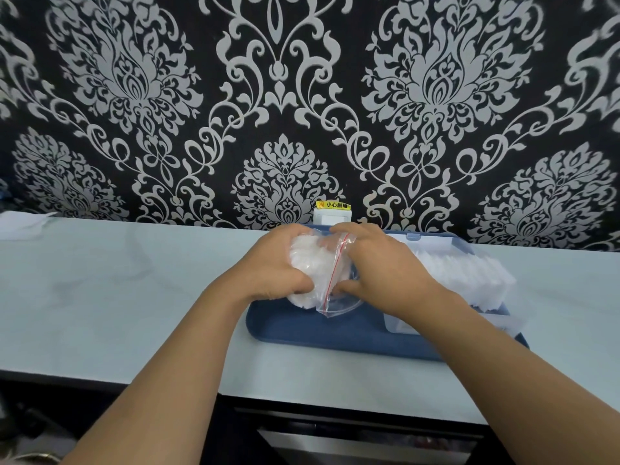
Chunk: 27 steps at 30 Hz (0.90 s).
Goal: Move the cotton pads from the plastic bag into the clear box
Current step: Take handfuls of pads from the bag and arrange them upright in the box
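A clear plastic bag (330, 290) with a red zip strip holds a bundle of white cotton pads (307, 263) over the left part of a blue tray (318, 333). My left hand (275, 266) grips the pad-filled end of the bag. My right hand (372, 263) holds the bag's mouth end, thumb under it. To the right on the tray stands the clear box (469, 280), with a row of white cotton pads (456, 273) standing in it. The box's front wall is partly hidden by my right forearm.
The tray sits on a pale counter (117, 290) against black-and-silver patterned wallpaper. A white wall socket with a yellow warning label (332, 211) is behind the tray. White paper (23, 223) lies at the far left. A dark appliance front (369, 441) is below the counter edge.
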Available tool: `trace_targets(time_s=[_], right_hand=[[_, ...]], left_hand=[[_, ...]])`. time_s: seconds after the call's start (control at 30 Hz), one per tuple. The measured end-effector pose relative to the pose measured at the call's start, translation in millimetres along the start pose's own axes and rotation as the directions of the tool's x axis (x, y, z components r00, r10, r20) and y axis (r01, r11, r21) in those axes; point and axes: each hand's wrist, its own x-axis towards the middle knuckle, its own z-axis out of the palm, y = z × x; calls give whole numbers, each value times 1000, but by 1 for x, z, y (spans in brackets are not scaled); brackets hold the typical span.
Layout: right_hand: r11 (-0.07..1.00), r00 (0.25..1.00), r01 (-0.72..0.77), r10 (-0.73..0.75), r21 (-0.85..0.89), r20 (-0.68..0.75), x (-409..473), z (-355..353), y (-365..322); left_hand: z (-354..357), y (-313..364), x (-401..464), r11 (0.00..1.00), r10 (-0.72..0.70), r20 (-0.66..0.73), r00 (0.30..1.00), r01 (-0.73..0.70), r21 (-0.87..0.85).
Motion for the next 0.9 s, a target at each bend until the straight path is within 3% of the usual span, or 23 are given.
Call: trace_targets(time_s=[0.43,0.6,0.7,0.9], right_hand=[[997,996,7,-14,77,89,1,5,9],[988,984,146,-140,48,-114,-1,-2,6],[972,953,206,-172,116,-250,-6,-10,5],[932,925,209,-90,295,-369,-32,-34,21]], left_hand=[[6,2,2,998,43,55,998,-46,51],[-3,7,8,997,-71,-191,979,75,15],[-6,-2,13,994,-66,-280,958,88,66],[3,-10,7,938,-208,-133,969,237,255]])
